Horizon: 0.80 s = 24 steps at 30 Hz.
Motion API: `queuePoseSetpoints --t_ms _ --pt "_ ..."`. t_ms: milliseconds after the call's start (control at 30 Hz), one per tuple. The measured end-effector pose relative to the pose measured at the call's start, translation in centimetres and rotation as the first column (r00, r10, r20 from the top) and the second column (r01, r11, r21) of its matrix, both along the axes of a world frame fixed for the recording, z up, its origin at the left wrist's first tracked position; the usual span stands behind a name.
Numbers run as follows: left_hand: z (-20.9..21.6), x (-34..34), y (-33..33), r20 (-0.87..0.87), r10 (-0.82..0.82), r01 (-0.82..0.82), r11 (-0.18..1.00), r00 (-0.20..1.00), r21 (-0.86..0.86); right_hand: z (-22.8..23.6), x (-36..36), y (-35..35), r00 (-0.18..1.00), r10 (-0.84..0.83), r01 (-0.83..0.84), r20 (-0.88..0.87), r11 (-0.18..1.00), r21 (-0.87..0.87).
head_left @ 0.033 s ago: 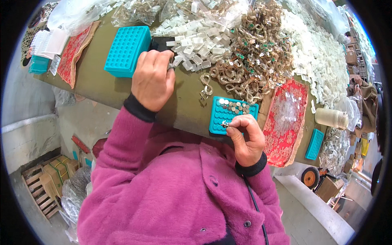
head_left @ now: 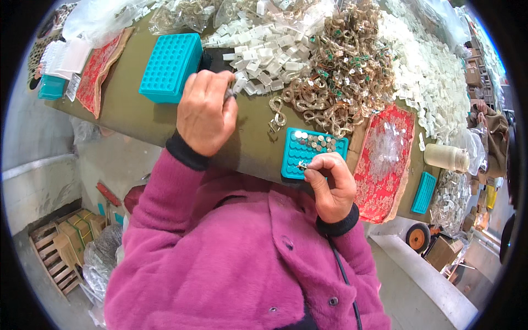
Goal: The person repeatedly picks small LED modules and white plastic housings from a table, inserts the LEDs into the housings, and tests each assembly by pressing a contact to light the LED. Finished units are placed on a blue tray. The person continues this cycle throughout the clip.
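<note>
My left hand (head_left: 206, 115) is raised over the table beside a tall teal block with rows of round holes (head_left: 170, 66). Its fingers are closed, and something small and greyish shows at the fingertips, too blurred to name. Just beyond lies a heap of white translucent plastic pieces (head_left: 267, 52). Over a small teal tray (head_left: 294, 144), my right hand (head_left: 333, 187) pinches a small metallic part (head_left: 302, 165) between thumb and forefinger. Silvery button cells (head_left: 320, 144) sit in the tray's far rows. A coiled clear strand (head_left: 278, 114) lies left of the tray.
Tangled clear strands with small green parts (head_left: 346, 71) are piled ahead. To the right are a red patterned cloth pad (head_left: 385, 165) bearing clear bits, a whitish jar (head_left: 446, 157) and another teal tray (head_left: 424, 192). White pieces (head_left: 429, 93) cover the far right; another red pad (head_left: 103, 74) lies left.
My left hand has shifted very slightly toward me and to the right. My right hand keeps its pinch over the tray.
</note>
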<state>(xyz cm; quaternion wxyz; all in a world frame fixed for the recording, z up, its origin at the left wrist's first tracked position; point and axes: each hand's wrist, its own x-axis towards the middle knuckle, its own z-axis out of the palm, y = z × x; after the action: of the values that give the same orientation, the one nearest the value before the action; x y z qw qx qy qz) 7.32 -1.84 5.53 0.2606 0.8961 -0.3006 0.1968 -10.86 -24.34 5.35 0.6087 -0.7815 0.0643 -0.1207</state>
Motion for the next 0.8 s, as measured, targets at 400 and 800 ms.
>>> queuePoseSetpoints --t_ms 400,800 --pt "-1.5 -9.8 -1.2 -0.541 -0.838 -0.437 0.513 -0.069 -0.739 0.8 -1.0 1.6 0.992 -0.014 0.030 0.123 0.991 -0.129" --pt "-1.1 -12.2 -1.1 -0.590 -0.716 -0.144 0.583 0.373 -0.799 1.6 -1.1 3.1 0.973 0.073 -0.015 0.217 0.966 -0.258"
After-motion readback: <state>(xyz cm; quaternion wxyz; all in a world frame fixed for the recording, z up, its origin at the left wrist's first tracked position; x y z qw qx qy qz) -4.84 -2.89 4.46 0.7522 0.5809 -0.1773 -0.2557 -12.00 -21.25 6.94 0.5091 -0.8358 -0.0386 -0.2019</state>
